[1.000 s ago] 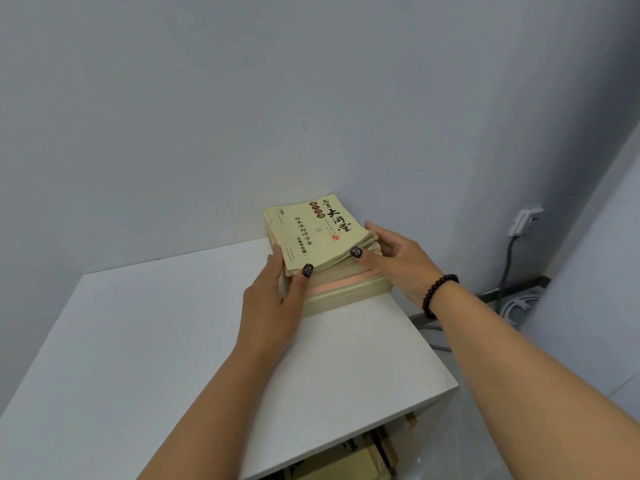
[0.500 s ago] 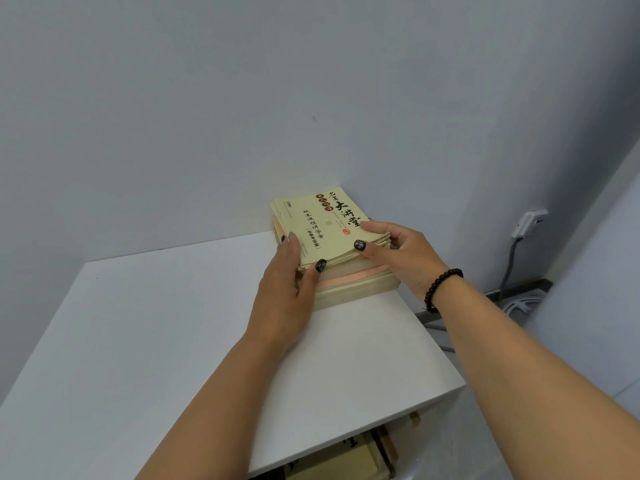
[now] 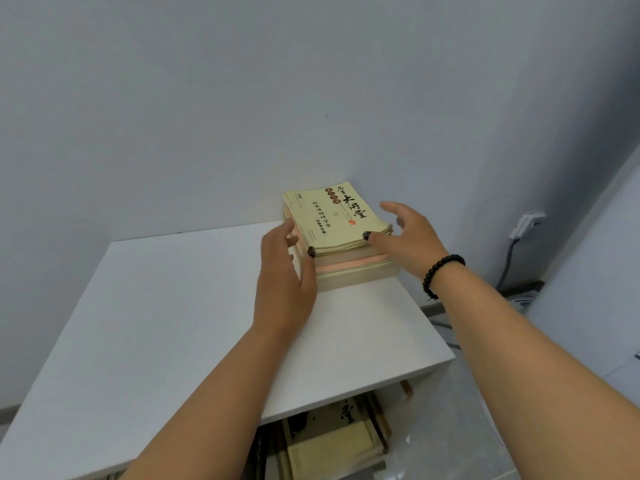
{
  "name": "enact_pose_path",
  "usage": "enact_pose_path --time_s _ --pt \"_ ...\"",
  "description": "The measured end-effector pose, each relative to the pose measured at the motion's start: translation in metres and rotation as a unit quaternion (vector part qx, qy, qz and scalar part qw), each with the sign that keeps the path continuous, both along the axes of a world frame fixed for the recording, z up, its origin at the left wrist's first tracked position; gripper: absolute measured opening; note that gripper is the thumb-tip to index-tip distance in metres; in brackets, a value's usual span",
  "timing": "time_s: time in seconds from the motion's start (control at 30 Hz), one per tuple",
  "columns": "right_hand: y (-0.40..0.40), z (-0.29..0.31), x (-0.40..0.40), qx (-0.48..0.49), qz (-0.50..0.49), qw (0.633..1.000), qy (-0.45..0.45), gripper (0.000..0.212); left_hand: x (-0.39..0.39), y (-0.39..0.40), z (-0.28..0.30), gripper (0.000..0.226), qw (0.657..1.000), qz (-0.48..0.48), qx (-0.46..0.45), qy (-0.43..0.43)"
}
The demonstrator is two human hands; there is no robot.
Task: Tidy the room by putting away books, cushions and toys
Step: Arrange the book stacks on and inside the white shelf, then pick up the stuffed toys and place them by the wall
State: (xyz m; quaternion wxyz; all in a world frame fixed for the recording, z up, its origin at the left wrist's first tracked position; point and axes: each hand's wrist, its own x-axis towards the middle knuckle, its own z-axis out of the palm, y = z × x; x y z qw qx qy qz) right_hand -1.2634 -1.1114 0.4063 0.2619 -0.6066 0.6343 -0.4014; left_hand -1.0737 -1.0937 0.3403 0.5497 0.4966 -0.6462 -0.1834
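The top book of my stack has a pale yellow cover with big black brush characters, 大讲堂, and smaller columns I cannot read. The stack lies flat at the far right corner of the white cabinet top, against the wall, its long axis running from near right to far left, the title's head toward the wall. My left hand rests straight-fingered against the stack's left side. My right hand spreads wide at the right edge, thumb tip touching the top book's near corner.
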Motion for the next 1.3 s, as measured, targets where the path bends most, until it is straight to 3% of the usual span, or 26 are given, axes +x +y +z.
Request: enact_pose_path --time_s 0.1,0.23,0.7,0.8,1.0,1.13,1.3 --pt "0.026 -0.002 0.016 -0.121 -0.108 0.984 0.077 0.037 0.006 0.023 0.003 0.043 0.999 0.029 -0.016 0.005" --pt "0.082 0.003 0.047 -0.166 -0.059 0.981 0.077 0.023 0.023 0.067 0.010 0.030 0.997 0.046 0.053 -0.012" --pt "0.232 0.042 0.098 -0.073 0.103 0.990 0.062 0.020 0.094 0.220 0.097 0.034 0.988 0.077 0.042 -0.128" --pt "0.239 0.058 0.101 -0.061 0.134 0.987 0.070 0.018 0.102 0.230 0.106 0.021 0.984 0.071 0.054 -0.152" --pt "0.218 0.060 0.106 -0.023 0.130 0.991 -0.001 0.006 0.112 0.223 0.088 0.010 0.980 0.069 0.083 -0.165" --pt "0.191 0.033 0.114 0.026 0.119 0.992 0.020 0.019 0.114 0.195 0.068 0.015 0.968 0.046 0.138 -0.203" --pt "0.132 -0.001 0.130 0.021 0.120 0.991 0.050 0.021 0.122 0.127 0.042 0.022 0.954 0.054 0.190 -0.226"
